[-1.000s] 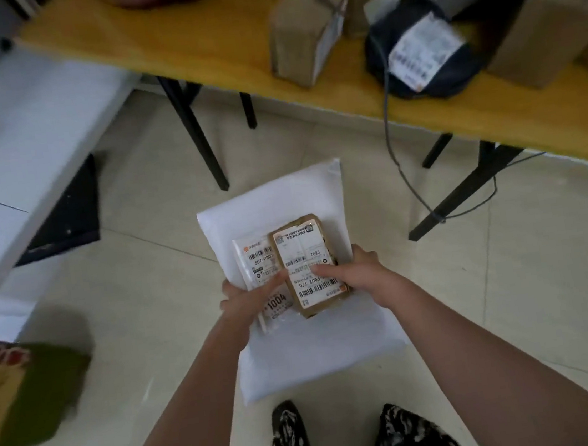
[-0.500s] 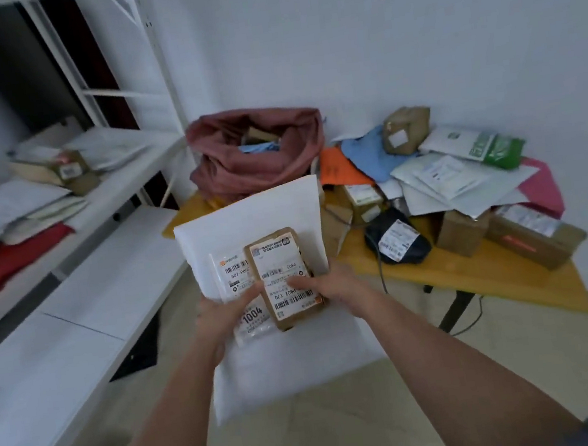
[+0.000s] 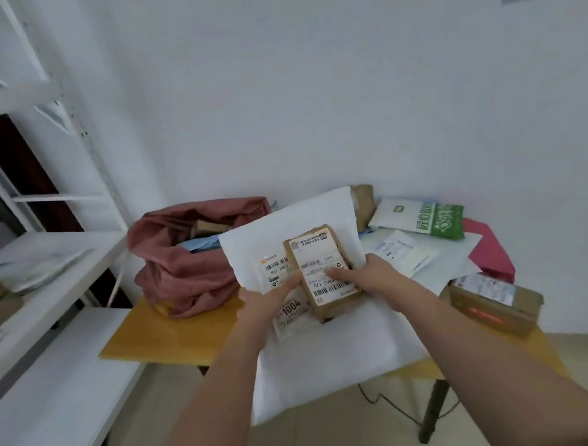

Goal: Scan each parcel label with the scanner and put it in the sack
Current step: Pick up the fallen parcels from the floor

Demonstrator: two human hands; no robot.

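Both my hands carry a large white padded parcel with a small brown parcel stacked on its label. My left hand grips the white parcel's left edge, thumb lying on the labels. My right hand grips the right edge, thumb pressing the brown parcel down. The stack hovers over the yellow table. A dull red sack stands open at the table's back left, with parcels showing inside. The scanner is hidden.
More parcels lie on the table's right side: a green and white mailer, white envelopes, a pink one and a brown box. White shelving with parcels stands at the left. A cable hangs under the table.
My view has lifted from the floor to the table and wall. The two stacked parcels have come up and forward over the table, held the same way in both hands.
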